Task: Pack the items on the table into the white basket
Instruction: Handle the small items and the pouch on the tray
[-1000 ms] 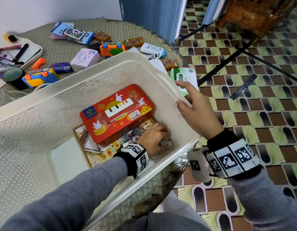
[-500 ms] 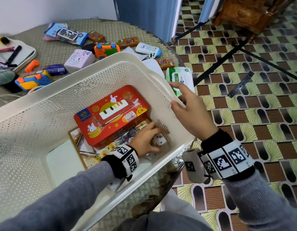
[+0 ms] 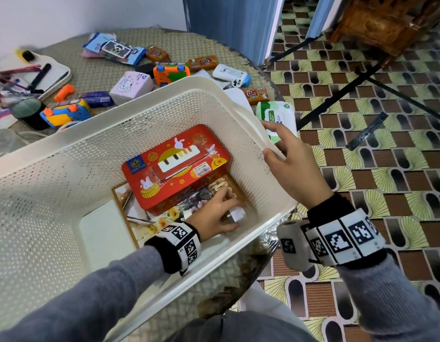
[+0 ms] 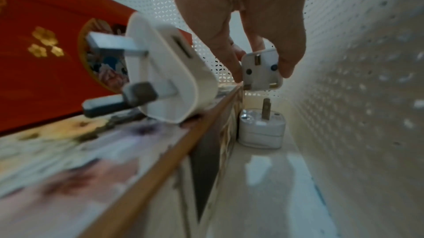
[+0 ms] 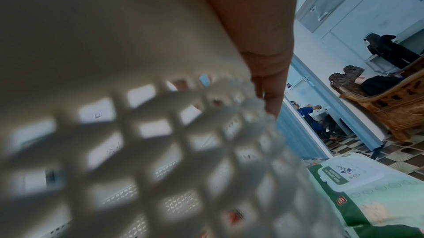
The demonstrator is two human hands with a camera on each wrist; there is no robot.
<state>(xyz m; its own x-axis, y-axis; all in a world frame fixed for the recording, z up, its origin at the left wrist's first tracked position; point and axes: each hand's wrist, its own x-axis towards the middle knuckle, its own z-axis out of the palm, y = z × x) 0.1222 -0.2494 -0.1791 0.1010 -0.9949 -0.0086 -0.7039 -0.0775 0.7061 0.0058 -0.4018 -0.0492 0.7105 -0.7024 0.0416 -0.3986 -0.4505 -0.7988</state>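
Observation:
The white perforated basket [image 3: 140, 114] stands on the table and holds a red rabbit-print tin [image 3: 174, 166] on a flat picture box [image 3: 150, 223]. My left hand [image 3: 230, 214] is inside at the near right corner and pinches a small white plug adapter [image 4: 262, 71] between thumb and fingers, just above the basket floor. A second small white plug [image 4: 261, 129] stands on the floor below it. A larger three-pin plug [image 4: 169, 71] lies on the picture box's edge. My right hand [image 3: 275, 141] grips the basket's right rim, thumb inside.
Behind the basket lie a wet-wipes pack [image 3: 275, 117], orange toy car [image 3: 171, 72], pink box [image 3: 131, 86], blue-yellow toy [image 3: 66, 112], snack bars [image 3: 256, 93], a white bottle [image 3: 231, 74] and a tray of pens [image 3: 41, 75]. The table edge and tiled floor are right.
My left hand has picked a small white plug up off the basket floor and shifted slightly toward the near wall. The right hand stays on the rim.

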